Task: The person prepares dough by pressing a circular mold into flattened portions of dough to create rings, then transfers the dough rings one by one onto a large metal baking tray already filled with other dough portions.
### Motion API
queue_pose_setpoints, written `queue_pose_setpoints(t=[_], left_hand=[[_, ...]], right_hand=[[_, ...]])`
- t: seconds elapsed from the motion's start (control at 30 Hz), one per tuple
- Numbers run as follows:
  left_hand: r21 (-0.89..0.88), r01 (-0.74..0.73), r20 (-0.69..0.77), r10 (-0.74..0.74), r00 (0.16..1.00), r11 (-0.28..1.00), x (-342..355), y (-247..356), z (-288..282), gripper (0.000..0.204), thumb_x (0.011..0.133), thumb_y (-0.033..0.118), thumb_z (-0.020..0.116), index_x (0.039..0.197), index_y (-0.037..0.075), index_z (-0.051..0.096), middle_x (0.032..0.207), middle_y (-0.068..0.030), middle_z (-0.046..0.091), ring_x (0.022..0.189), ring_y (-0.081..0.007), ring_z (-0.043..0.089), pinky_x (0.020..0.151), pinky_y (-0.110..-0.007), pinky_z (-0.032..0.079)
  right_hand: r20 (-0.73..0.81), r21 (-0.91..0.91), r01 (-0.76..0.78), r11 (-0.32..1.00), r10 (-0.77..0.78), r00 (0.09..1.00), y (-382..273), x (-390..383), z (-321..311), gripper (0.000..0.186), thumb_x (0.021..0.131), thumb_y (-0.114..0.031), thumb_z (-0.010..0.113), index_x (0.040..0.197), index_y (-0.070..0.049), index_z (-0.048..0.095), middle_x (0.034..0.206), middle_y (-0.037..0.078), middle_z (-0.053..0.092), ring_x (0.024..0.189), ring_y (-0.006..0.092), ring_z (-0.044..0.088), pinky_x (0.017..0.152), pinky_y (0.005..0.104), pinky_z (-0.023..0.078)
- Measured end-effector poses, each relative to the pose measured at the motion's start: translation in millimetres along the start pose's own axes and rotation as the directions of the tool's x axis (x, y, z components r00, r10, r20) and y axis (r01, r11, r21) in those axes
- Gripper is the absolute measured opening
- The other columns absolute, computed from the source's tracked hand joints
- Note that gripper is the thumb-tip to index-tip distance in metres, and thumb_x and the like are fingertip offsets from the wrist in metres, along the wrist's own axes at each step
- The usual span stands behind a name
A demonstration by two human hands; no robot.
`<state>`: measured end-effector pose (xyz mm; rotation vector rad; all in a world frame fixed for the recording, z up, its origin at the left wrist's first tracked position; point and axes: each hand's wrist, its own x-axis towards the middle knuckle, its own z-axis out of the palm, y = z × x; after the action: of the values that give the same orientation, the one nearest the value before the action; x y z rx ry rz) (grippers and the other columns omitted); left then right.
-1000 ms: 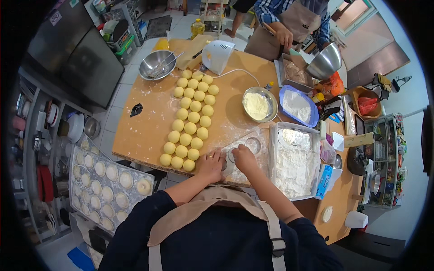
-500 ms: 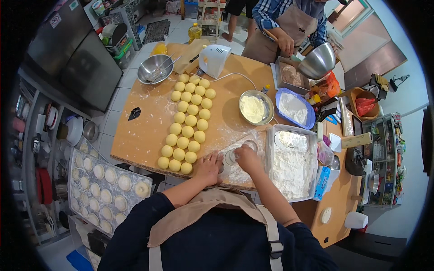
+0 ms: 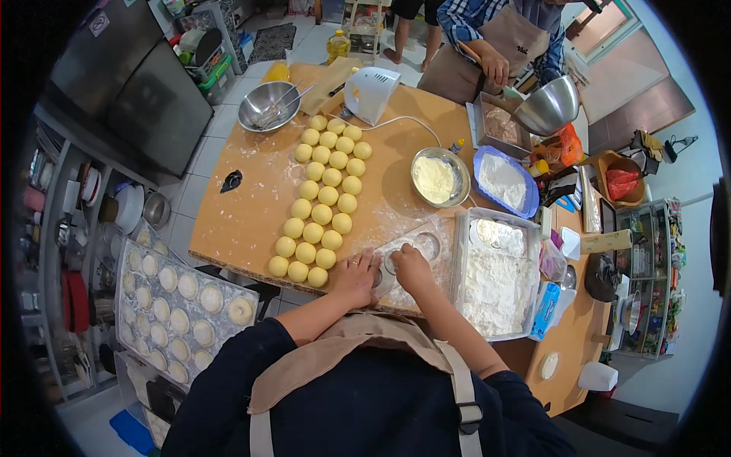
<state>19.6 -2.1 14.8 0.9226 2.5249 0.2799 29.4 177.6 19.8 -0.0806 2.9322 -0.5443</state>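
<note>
On the near edge of the table, a flat floury piece with round ring shapes [image 3: 429, 245] lies between my hands. My left hand [image 3: 356, 279] rests on its left side, fingers stretched out and flat, a ring on one finger. Over the middle round, my right hand [image 3: 412, 270] points down with its fingers bent together; what they pinch, if anything, is hidden. Left of the hands, several rows of smooth yellow dough balls [image 3: 313, 232] run up the table. To the right stands a clear plastic tub of flour [image 3: 495, 289], with pale discs at its far end.
A steel bowl of pale yellow powder [image 3: 440, 178] and a blue tray of white powder [image 3: 504, 183] stand beyond. Farther back are a hand mixer [image 3: 371, 93] with its cord and an empty steel bowl [image 3: 269, 107]. A co-worker [image 3: 495, 57] tilts another bowl. Floured discs fill a tray [image 3: 181, 308] at lower left.
My right hand has shifted slightly back, showing more of the far right round. My left hand stays in place on the flat piece. The whole view has tilted slightly.
</note>
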Motion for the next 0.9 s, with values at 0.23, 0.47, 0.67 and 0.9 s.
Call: queue_pose_setpoints(t=[0.23,0.47,0.67,0.9], left_hand=[[0.015,-0.01,0.018,0.009,1.0,1.0,-1,1,0,0.107,0.067,0.049,0.078,0.149,0.006,0.024,0.153,-0.0172,0.024,0.139,-0.0321,0.028,0.106,-0.048,0.029],[-0.005,-0.001,0.035,0.001,0.999,1.0,0,1,1,0.107,0.065,0.048,0.079,0.149,0.008,0.026,0.154,-0.0184,0.023,0.139,-0.0328,0.029,0.108,-0.047,0.026],[-0.003,-0.009,0.021,0.009,1.0,1.0,-1,-1,3,0.105,0.066,0.048,0.078,0.149,0.008,0.026,0.154,-0.0178,0.023,0.139,-0.0329,0.029,0.107,-0.047,0.026],[-0.019,0.021,0.028,-0.02,0.999,1.0,-2,2,0,0.107,0.065,0.048,0.08,0.148,0.009,0.026,0.153,-0.0161,0.023,0.139,-0.0326,0.029,0.109,-0.048,0.025]], right_hand=[[-0.014,-0.044,-0.007,0.999,0.007,1.0,3,1,3,0.025,0.071,-0.002,0.066,0.095,-0.007,0.069,0.093,0.017,0.059,0.092,0.0364,0.06,0.078,0.044,0.051],[-0.038,0.151,-0.055,0.987,0.062,0.997,5,11,-49,0.023,0.072,-0.005,0.066,0.094,-0.007,0.07,0.097,0.018,0.06,0.092,0.0369,0.06,0.082,0.045,0.049],[0.003,0.071,-0.085,0.994,0.085,0.996,6,2,-39,0.023,0.073,-0.003,0.063,0.094,-0.007,0.071,0.096,0.018,0.061,0.093,0.0365,0.06,0.082,0.0444,0.05],[0.041,0.019,-0.019,1.0,0.018,0.999,5,-1,-9,0.025,0.071,-0.006,0.069,0.096,-0.008,0.071,0.096,0.017,0.06,0.093,0.0355,0.061,0.08,0.0439,0.051]])
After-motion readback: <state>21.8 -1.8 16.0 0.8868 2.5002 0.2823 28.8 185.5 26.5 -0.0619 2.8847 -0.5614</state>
